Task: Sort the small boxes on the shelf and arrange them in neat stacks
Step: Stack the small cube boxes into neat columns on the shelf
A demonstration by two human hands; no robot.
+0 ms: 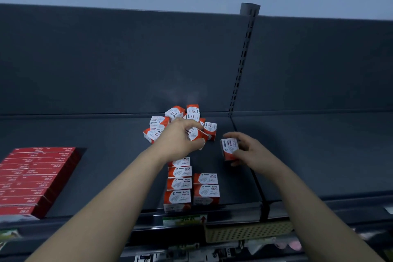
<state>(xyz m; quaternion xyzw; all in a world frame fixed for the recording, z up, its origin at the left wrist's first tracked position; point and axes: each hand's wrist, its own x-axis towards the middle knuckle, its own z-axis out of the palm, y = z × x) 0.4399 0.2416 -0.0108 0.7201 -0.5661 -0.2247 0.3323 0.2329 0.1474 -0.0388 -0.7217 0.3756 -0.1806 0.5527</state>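
Small red-and-white paper clip boxes lie on a dark grey shelf. A loose heap of them sits at the back near the shelf wall. My left hand reaches into the heap, its fingers closed around one box. To the right, my right hand holds another box just above the shelf. Two neat rows of boxes run towards the front edge: a longer left row and a shorter right row.
A flat block of red boxes fills the shelf's left front. A slotted upright and a divider line split the shelf at the right. Below the front edge hang a price label and a beige perforated basket.
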